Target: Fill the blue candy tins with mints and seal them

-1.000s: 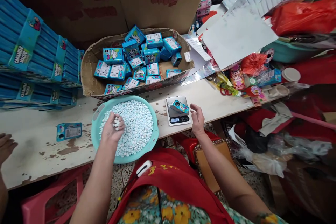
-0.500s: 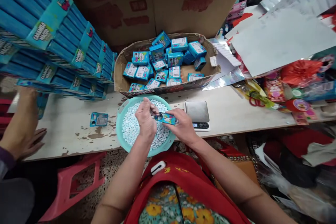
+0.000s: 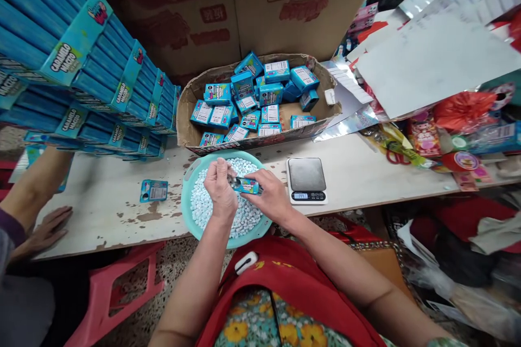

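Right hand (image 3: 266,194) grasps a box (image 3: 246,186) above the tub (image 3: 186,203); left hand (image 3: 220,187) curls at the box's left end, grip unclear.

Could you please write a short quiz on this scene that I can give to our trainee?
1. What does the person's right hand hold, close beside the left hand?
a) red-handled scissors
b) a small blue cardboard box
c) a white paper sheet

2. True or false: the white digital scale with a square silver pan stands to the right of the round teal plastic basin of small pale pellets.

3. What stands just behind the basin, as the person sees it?

Key:
1. b
2. True
3. A worn brown cardboard tray holding loose blue printed boxes.
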`<state>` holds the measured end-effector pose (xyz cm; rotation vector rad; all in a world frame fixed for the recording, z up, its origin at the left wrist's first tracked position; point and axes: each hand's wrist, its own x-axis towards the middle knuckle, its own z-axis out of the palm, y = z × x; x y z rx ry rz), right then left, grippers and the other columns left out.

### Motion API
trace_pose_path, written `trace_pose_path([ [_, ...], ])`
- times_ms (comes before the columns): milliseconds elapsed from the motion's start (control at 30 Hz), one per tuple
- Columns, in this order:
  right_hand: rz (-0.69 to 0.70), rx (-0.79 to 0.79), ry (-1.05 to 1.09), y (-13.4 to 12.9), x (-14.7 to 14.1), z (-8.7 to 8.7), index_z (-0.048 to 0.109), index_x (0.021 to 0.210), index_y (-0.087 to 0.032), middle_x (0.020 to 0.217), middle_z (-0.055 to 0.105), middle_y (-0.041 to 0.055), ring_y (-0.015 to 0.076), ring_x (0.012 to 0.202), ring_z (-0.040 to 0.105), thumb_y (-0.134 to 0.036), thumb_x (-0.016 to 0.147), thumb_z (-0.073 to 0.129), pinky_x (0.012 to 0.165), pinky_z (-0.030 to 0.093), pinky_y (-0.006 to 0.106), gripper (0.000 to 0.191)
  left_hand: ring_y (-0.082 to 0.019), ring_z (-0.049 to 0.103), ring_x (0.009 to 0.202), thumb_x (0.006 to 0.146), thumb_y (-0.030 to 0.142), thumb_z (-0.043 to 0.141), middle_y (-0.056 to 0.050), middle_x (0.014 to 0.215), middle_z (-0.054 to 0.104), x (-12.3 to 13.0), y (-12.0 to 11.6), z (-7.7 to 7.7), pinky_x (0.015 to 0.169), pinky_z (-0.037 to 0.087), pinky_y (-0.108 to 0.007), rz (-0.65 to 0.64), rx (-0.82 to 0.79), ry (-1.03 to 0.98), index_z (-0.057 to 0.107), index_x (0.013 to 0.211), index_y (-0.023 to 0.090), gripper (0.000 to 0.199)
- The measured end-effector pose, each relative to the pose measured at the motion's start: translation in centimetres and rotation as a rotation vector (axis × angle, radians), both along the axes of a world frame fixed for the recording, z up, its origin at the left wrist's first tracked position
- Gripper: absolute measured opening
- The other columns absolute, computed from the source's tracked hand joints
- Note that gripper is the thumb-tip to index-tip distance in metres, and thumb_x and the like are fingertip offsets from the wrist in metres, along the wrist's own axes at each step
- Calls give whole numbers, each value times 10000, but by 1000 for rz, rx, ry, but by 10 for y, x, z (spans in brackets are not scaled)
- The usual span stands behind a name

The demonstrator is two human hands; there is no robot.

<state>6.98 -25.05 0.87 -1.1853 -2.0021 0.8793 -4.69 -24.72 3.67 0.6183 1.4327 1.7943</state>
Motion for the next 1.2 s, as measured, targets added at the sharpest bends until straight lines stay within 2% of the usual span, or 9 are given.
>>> trace_pose_path([
  [333,-56,-88,127,4,1,-4,630,1018,-245,947,653,39,229,918,606,-287,700,750,809,488,364,343,-59,260,366,842,511,525,87,468,264,-9,9,0,365,213,-180,-48,-79,-103,471,715,200,341],
  [433,-153,-154,208,5,26,-1,634,994,-249,936,650,30,215,883,618,-334,706,745,783,499,344,320,-109,471,500,828,486,534,33,540,461,-33,2,-15,496,397,-221,-240,-230,285,530,726,208,296],
  [533,-394,-181,215,6,68,-11,634,986,-240,927,653,33,214,824,619,-412,698,740,746,502,344,352,-211,596,887,782,427,600,-54,882,651,-68,10,-26,817,462,-340,-512,-355,833,624,809,217,213],
  [633,-631,-161,144,11,109,-42,634,999,-234,921,648,41,226,812,611,-475,684,729,752,492,370,408,-249,563,1034,837,427,519,-99,1067,625,-96,56,-29,920,416,-379,-483,-393,1112,600,1029,211,300],
  [767,-772,-135,63,24,138,-86,626,999,-210,923,635,58,248,850,600,-520,690,697,802,477,429,443,-365,439,1200,758,508,599,-231,1248,499,-102,152,-42,962,353,-463,-376,-653,1273,426,1264,132,654],
  [867,-798,-82,30,25,141,-93,566,1146,-189,1103,596,116,286,1018,561,-520,692,696,872,462,476,577,-437,332,1262,672,461,704,-314,1315,388,-90,203,-59,944,337,-504,-380,-820,1269,377,1256,82,769],
  [967,-833,74,-12,11,137,-73,441,1315,-195,1333,449,162,309,1249,411,-471,733,685,980,402,516,688,-422,350,1241,591,324,766,-293,1305,393,-84,213,-62,931,347,-483,-376,-826,1175,408,1185,96,731],
  [1067,-855,166,-1,-8,127,-46,449,1312,-194,1333,450,161,304,1259,409,-396,771,673,1006,383,537,618,-327,488,1116,562,311,763,-170,1188,521,-87,184,-40,886,400,-415,-492,-635,835,448,1128,159,665],
  [1200,-699,38,183,-13,99,-21,531,1212,-216,1240,542,119,270,1172,502,-343,779,674,1013,396,501,473,-245,588,959,606,333,710,-66,1078,617,-77,99,-8,820,444,-349,-802,-275,152,497,1140,217,587],
])
